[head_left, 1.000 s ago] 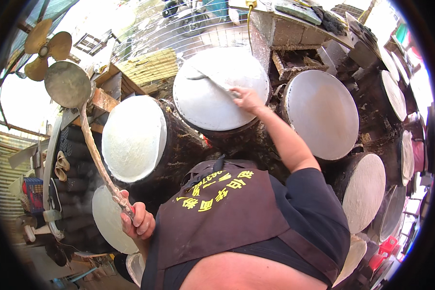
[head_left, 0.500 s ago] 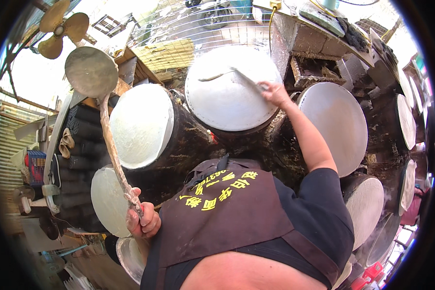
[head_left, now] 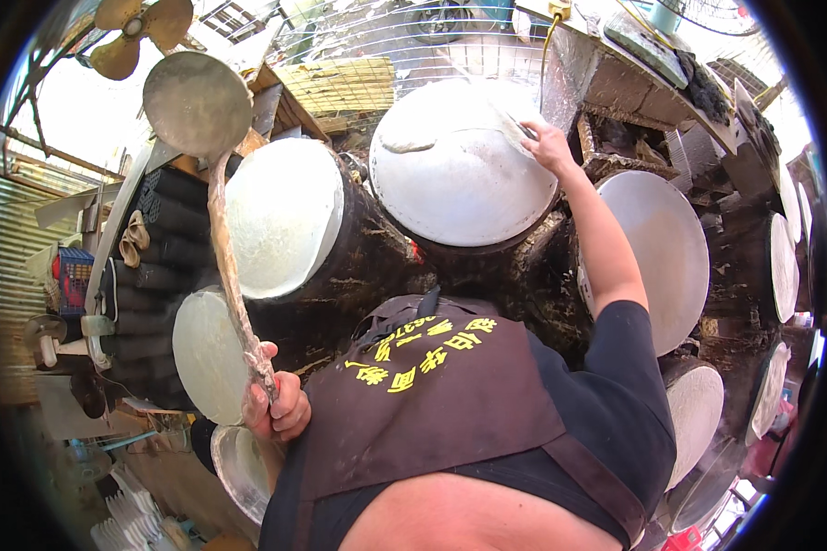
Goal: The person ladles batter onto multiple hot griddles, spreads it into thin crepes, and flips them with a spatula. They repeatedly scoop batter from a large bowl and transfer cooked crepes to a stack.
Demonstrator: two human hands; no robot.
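Note:
My left hand (head_left: 283,407) is closed round the crusty wooden handle of a long ladle (head_left: 198,103). Its wide, shallow round bowl points up and away at the far left. At the far middle, my right hand (head_left: 549,147) grips a thin, pale scraper-like tool (head_left: 509,121), blurred by motion, over the right side of a large round griddle (head_left: 459,197). White batter or paste coats the far part of that griddle, and a curved pale ridge (head_left: 408,146) lies at its left. Whether the tool touches the surface is hard to tell.
More round griddles on dark drums ring me: a white-coated one (head_left: 283,219) at left, a paler one (head_left: 209,354) nearer, and a greyish one (head_left: 657,253) at right. A metal fan (head_left: 136,28) stands far left. Wire mesh (head_left: 423,57) and a cluttered bench (head_left: 629,78) lie beyond.
My right hand and the scraper have moved up and right across the far griddle. The whole view has shifted slightly. My left hand keeps its hold on the ladle.

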